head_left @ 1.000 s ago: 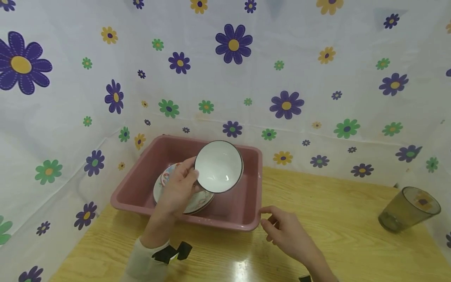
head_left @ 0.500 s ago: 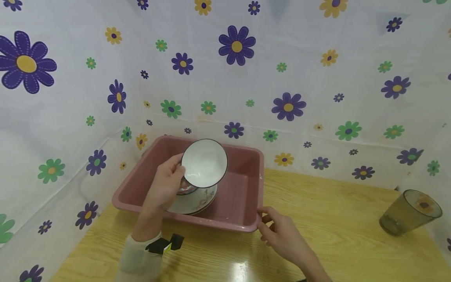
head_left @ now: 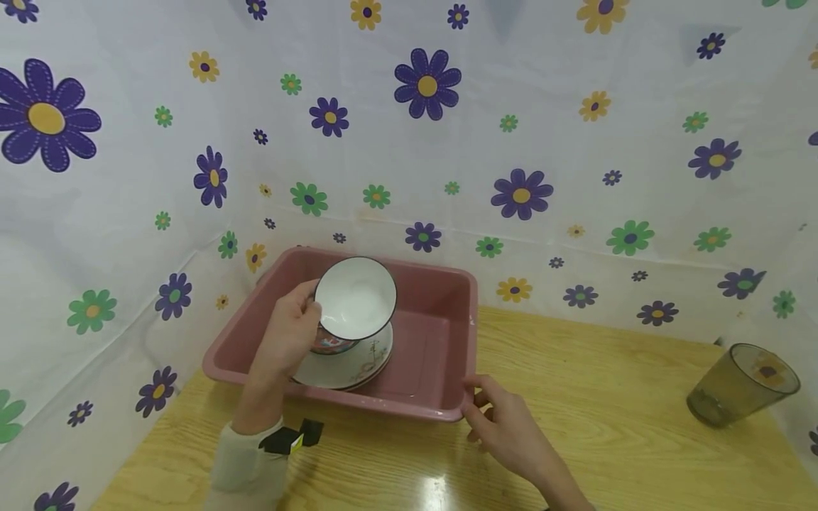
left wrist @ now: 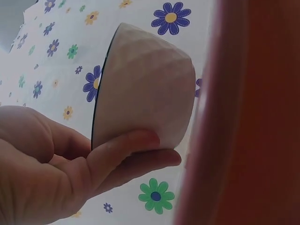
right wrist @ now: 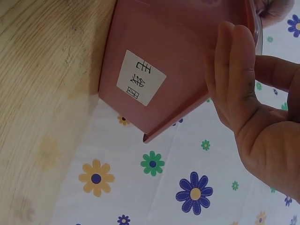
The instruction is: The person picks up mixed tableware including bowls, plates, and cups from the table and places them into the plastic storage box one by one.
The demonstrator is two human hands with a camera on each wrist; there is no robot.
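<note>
My left hand (head_left: 290, 330) pinches the edge of a white bowl (head_left: 356, 298) with a dark rim, its inside tilted toward the head camera. The left wrist view shows the faceted outer side of the bowl (left wrist: 145, 89), with the fingers along its lower part. Under it in a pink plastic basin (head_left: 474, 305) sits a colourfully patterned dish (head_left: 334, 345), partly hidden, on stacked white plates (head_left: 345, 370) with a floral edge. Whether bowl and dish touch cannot be told. My right hand (head_left: 508, 429) holds the basin's near right corner by thumb and finger.
A tinted drinking glass (head_left: 741, 387) stands on the wooden table (head_left: 607, 397) at the far right. Flower-printed white sheeting (head_left: 562, 142) surrounds the table at the back and sides. A label (right wrist: 140, 77) with writing is stuck on the basin's outer wall.
My left hand has carried the bowl leftward, over the stacked dishes. The right hand has shifted slightly left against the basin's corner. The basin and glass stay where they were.
</note>
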